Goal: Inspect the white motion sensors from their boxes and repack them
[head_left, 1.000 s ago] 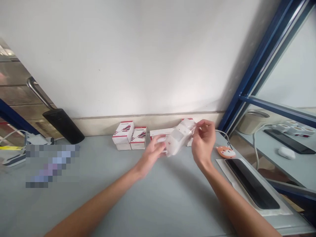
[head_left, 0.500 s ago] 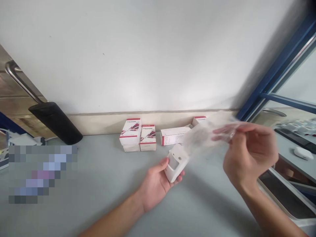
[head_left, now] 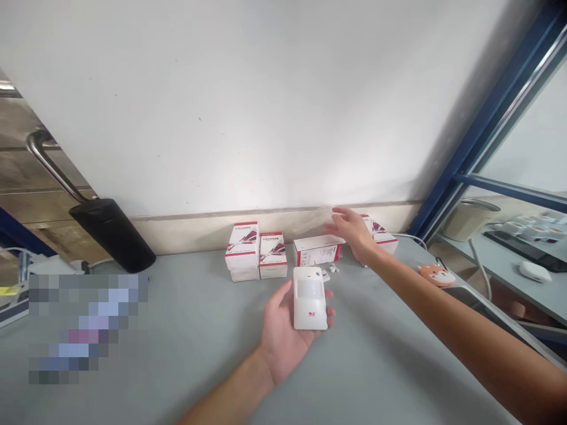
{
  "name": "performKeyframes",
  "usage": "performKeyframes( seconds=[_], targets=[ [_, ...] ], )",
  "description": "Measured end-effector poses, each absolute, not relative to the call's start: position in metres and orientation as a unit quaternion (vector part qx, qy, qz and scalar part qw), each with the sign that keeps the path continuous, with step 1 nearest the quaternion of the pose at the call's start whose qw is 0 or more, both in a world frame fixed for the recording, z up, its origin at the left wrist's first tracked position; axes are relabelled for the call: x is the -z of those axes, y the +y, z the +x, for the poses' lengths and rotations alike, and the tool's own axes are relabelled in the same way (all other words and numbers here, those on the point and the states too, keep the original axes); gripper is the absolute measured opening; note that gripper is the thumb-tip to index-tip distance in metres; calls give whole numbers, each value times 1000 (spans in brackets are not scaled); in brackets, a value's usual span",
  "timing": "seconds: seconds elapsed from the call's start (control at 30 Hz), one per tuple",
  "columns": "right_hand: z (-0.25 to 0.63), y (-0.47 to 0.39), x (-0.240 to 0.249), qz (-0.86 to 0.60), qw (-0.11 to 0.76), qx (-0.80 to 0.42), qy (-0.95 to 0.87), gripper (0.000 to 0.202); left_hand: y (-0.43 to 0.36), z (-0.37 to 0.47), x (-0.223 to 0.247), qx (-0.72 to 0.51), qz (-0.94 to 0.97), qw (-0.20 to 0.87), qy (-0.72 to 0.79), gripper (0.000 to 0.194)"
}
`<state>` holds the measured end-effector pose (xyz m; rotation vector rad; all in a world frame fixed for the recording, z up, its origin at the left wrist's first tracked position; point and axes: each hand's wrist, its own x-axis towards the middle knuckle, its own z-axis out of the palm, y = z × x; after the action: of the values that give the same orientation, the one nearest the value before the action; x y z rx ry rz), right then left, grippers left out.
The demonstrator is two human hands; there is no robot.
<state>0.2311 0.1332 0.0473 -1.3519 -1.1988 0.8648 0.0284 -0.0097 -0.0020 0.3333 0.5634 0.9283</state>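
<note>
A white motion sensor (head_left: 310, 301) with a pale lens window and a small red mark lies upright in my left hand (head_left: 286, 336), thumb on one side and fingertips round the other. My right hand (head_left: 352, 230) reaches to the back of the table, above a white-and-red box (head_left: 316, 251) lying on its side. A clear plastic bag (head_left: 310, 220), faint against the wall, trails leftward from its fingers. Just behind the sensor, small white pieces (head_left: 333, 268) sit on the table.
Red-and-white boxes (head_left: 243, 245) stand at the back, with another box (head_left: 383, 236) behind my right forearm. A black cylinder (head_left: 113, 236) leans at the left. On the right are an orange-and-white animal-shaped case (head_left: 436, 275) and a blue frame (head_left: 482, 112).
My right hand has carried the plastic bag away from the sensor to the back, near the wall. The sensor has turned upright in my left hand, its front facing me.
</note>
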Motion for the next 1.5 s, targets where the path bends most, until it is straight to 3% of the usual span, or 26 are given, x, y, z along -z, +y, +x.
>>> performKeyframes(
  seconds=[0.1, 0.17, 0.3, 0.4, 0.53, 0.63, 0.8, 0.97, 1.07, 1.27, 1.5],
  targets=[
    [240, 122, -44, -602, 470, -263, -590, 63, -9, 30, 4, -451, 150, 839, 267, 53],
    [244, 107, -43, -585, 478, -151, -637, 64, -9, 31, 7, -448, 149, 839, 269, 53],
    [241, 69, -36, -514, 561, -51, -647, 34, -9, 31, 8, -442, 162, 837, 277, 55],
    [234, 42, -30, -513, 506, -167, -673, 24, -11, 31, 4, -458, 184, 823, 282, 53],
    [229, 28, -30, -497, 341, -484, -634, 44, -15, 33, -2, -462, 219, 814, 275, 52],
    [229, 29, -33, -464, 304, -579, -597, 52, -16, 34, -5, -445, 243, 816, 278, 52],
    [235, 32, -36, -488, 366, -521, -597, 49, -11, 28, -8, -417, 304, 807, 287, 55],
    [260, 46, -47, -507, 565, -408, -507, 45, -8, 23, -5, -360, 364, 812, 281, 51],
    [283, 60, -56, -485, 642, -370, -465, 43, -9, 25, -4, -327, 386, 817, 277, 48],
    [316, 74, -64, -451, 720, -327, -413, 35, -3, 20, -7, -284, 422, 810, 292, 50],
    [334, 85, -57, -472, 747, -291, -366, 32, 9, 13, -3, -259, 438, 811, 290, 47]
  ],
)
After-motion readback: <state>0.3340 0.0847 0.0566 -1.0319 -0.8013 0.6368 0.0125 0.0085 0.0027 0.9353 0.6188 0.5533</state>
